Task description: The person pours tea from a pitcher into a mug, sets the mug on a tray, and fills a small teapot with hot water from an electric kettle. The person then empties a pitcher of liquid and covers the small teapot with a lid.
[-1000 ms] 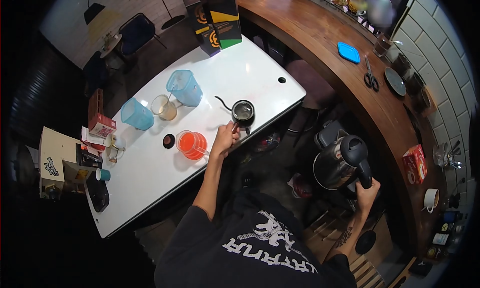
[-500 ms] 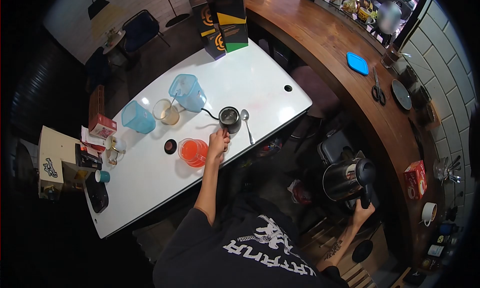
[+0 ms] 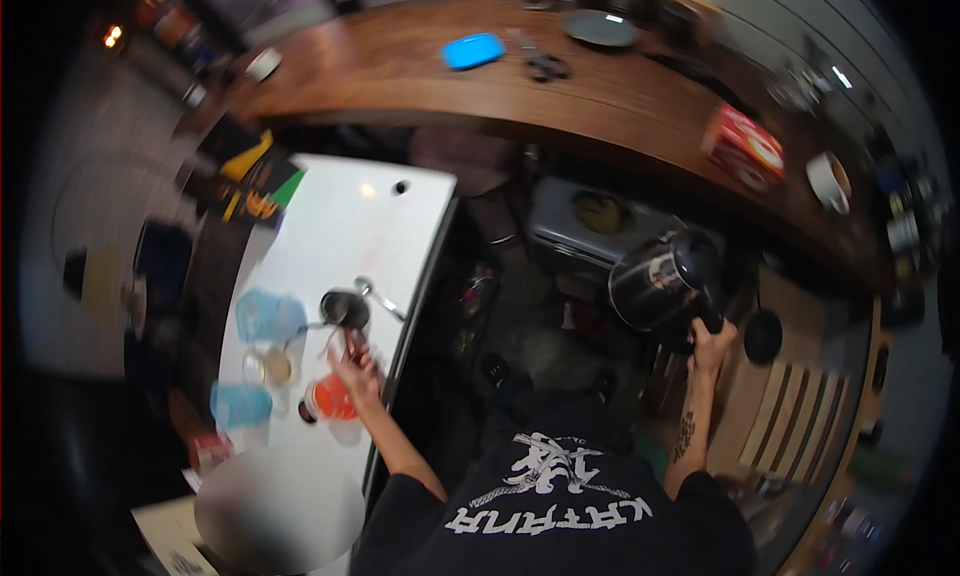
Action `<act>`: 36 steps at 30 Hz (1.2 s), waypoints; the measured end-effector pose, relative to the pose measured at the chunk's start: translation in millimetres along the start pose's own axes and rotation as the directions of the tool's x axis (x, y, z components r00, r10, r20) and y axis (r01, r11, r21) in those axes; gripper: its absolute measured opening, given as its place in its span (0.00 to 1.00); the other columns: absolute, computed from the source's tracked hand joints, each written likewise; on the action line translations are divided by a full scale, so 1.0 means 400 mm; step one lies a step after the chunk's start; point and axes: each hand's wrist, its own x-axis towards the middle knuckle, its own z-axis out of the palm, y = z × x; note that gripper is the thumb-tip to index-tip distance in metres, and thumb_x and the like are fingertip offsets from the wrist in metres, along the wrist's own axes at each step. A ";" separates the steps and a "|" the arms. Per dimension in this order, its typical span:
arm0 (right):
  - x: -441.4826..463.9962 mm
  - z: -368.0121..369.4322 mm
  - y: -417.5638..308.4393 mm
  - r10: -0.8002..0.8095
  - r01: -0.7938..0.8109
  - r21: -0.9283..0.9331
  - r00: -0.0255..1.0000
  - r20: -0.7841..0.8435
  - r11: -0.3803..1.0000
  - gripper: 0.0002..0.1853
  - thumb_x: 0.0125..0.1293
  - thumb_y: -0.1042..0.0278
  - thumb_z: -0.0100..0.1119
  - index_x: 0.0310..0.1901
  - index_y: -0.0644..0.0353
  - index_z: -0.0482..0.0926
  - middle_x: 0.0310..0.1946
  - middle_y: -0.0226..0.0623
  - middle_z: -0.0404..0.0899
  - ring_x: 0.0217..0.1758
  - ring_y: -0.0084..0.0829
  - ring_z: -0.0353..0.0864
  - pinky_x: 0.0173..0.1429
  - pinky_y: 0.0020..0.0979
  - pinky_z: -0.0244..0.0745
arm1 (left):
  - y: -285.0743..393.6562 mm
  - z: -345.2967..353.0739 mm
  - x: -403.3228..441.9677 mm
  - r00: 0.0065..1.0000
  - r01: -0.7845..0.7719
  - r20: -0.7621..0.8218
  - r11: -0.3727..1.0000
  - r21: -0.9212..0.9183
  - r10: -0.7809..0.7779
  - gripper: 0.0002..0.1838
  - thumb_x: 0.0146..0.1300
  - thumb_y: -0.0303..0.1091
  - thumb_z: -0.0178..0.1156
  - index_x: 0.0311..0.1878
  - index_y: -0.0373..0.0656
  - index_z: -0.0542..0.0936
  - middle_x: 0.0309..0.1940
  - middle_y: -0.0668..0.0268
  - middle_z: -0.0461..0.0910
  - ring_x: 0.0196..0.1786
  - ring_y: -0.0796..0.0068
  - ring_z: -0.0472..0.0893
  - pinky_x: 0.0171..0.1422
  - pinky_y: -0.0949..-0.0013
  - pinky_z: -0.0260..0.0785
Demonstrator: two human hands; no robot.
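Note:
On the right, my right hand [image 3: 710, 346] is wrapped round the black handle of a steel electric kettle [image 3: 655, 286], held off the table. My left hand [image 3: 358, 378] is blurred, its fingers looking loosely apart by the handle of a small dark gooseneck pot [image 3: 345, 309] on the white table; contact is unclear. Right beside that hand stands a glass jug of red-orange drink [image 3: 332, 398]. A spoon [image 3: 380, 299] lies near the pot. Two blue plastic containers [image 3: 268, 318] and a glass of pale liquid [image 3: 268, 366] are to the left.
A curved wooden counter [image 3: 400, 86] carries a blue lid [image 3: 473, 52], scissors [image 3: 543, 64], a grey plate [image 3: 600, 29], a red box [image 3: 745, 146] and a white cup [image 3: 829, 183]. A grey lidded bin [image 3: 570, 226] stands below. Dark boxes [image 3: 245, 181] sit at the table's far end.
My view has swung to the right, blurring the scene. The left hand's grip on the pot handle appears to have loosened. The electric kettle stays in my right hand.

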 end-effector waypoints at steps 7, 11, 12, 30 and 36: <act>-0.011 -0.211 0.035 -0.088 0.076 -0.054 0.959 -0.271 0.996 0.07 0.43 0.76 0.63 0.26 0.70 0.78 0.20 0.28 0.75 0.23 0.19 0.71 0.28 0.25 0.67 | -0.217 0.131 -0.181 0.949 0.095 0.260 0.950 0.298 -0.176 0.29 0.66 0.61 0.48 0.31 0.40 0.73 0.16 0.71 0.66 0.13 0.85 0.60 0.13 0.82 0.47; -0.015 -0.329 0.026 -0.075 0.031 -0.115 0.914 -0.398 0.993 0.06 0.44 0.76 0.61 0.23 0.70 0.76 0.18 0.28 0.75 0.22 0.21 0.74 0.29 0.28 0.69 | -0.432 0.389 -0.353 0.697 0.024 0.543 0.772 0.636 -0.469 0.21 0.69 0.51 0.50 0.30 0.43 0.73 0.17 0.77 0.65 0.17 0.87 0.61 0.19 0.81 0.50; -0.015 -0.362 0.029 -0.131 0.063 -0.171 0.898 -0.421 0.983 0.06 0.45 0.76 0.60 0.23 0.71 0.77 0.17 0.29 0.75 0.23 0.21 0.74 0.29 0.28 0.70 | -0.491 0.447 -0.414 0.613 -0.010 0.574 0.721 0.693 -0.543 0.19 0.70 0.48 0.50 0.30 0.44 0.74 0.18 0.78 0.65 0.18 0.88 0.61 0.20 0.80 0.51; 0.167 -0.681 0.135 -0.258 0.080 -0.296 0.730 -0.632 0.952 0.07 0.44 0.76 0.62 0.26 0.69 0.79 0.18 0.38 0.78 0.22 0.25 0.76 0.31 0.31 0.72 | -1.100 0.998 -1.254 -0.545 -0.804 0.829 0.358 -0.475 -0.125 0.18 0.59 0.34 0.64 0.51 0.38 0.79 0.47 0.58 0.75 0.48 0.55 0.72 0.51 0.60 0.64; 0.182 -0.697 0.187 -0.214 0.046 -0.267 0.734 -0.645 0.963 0.07 0.43 0.75 0.63 0.25 0.69 0.78 0.17 0.40 0.77 0.20 0.28 0.76 0.29 0.32 0.71 | -1.168 1.030 -1.264 -0.578 -0.813 0.783 0.244 -0.528 -0.230 0.21 0.53 0.37 0.68 0.50 0.38 0.80 0.44 0.58 0.78 0.48 0.56 0.73 0.51 0.57 0.63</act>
